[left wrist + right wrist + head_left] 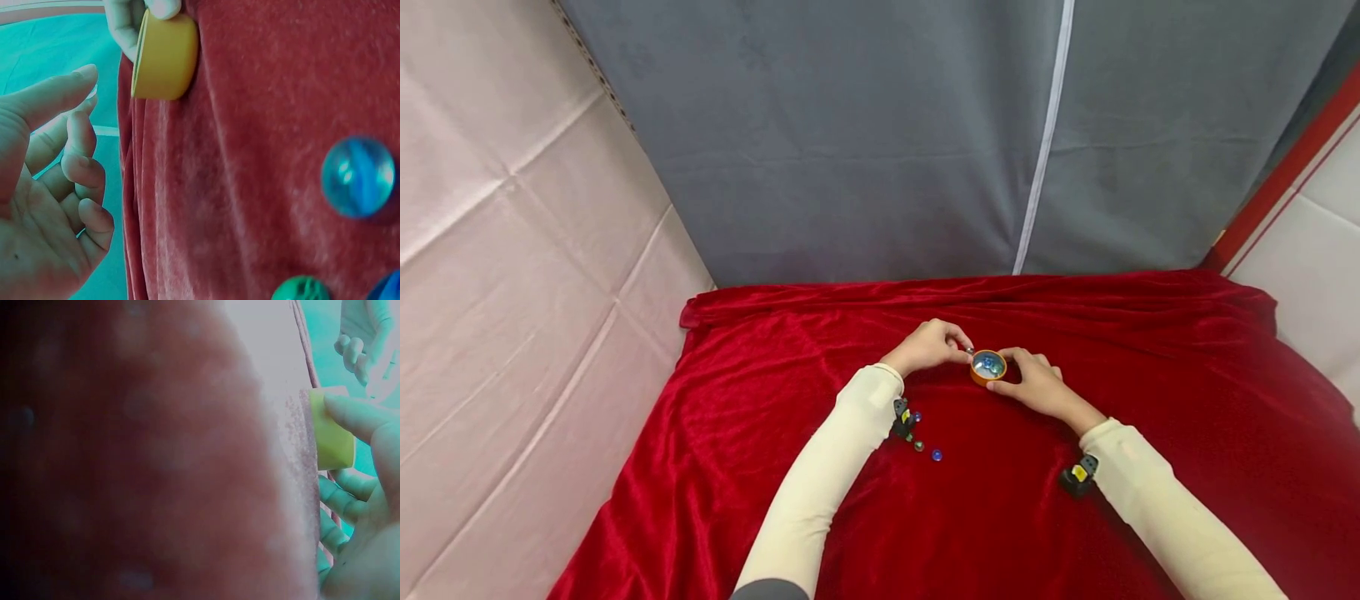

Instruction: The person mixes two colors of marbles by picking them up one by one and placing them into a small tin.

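In the head view, a small round orange-yellow bowl stands on the red cloth with bluish marbles inside. My right hand grips its right side between thumb and fingers; the right wrist view shows the thumb on the bowl's wall. At the bowl's left rim, my left hand pinches a small clear marble between thumb and index finger. That marble is mostly hidden by the fingertips in the left wrist view, where the other fingers curl loosely.
Loose marbles lie on the red cloth near my left wrist: a blue one, a green one and another blue one. A grey curtain hangs behind, and a pale wall panel stands at the left.
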{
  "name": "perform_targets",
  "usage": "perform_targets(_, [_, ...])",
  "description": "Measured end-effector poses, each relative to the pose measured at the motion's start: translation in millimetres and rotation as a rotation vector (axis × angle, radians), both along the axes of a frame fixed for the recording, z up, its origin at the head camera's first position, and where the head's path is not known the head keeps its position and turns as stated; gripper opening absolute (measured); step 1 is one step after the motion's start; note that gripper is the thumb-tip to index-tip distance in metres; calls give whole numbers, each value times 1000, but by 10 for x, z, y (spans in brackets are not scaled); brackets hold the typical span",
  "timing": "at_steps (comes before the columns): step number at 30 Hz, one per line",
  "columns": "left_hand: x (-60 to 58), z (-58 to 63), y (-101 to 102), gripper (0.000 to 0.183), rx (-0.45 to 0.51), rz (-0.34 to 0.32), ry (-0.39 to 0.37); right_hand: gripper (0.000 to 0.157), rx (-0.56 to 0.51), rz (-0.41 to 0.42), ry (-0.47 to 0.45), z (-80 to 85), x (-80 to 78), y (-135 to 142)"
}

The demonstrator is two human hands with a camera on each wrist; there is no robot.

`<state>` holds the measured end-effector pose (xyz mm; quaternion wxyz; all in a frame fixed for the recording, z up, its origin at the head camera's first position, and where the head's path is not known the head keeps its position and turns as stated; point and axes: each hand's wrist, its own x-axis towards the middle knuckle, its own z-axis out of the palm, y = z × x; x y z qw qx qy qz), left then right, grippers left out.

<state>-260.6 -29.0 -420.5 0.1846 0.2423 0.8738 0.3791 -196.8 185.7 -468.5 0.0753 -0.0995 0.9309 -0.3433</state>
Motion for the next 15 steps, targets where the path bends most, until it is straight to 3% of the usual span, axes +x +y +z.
perform_targets(10, [36, -70, 97, 18, 11, -25, -23, 65, -1, 7, -7, -25, 9, 3])
perform_targets(15, [20, -49, 106, 19, 27, -34, -27, 64, 11, 4, 3, -8, -5, 21])
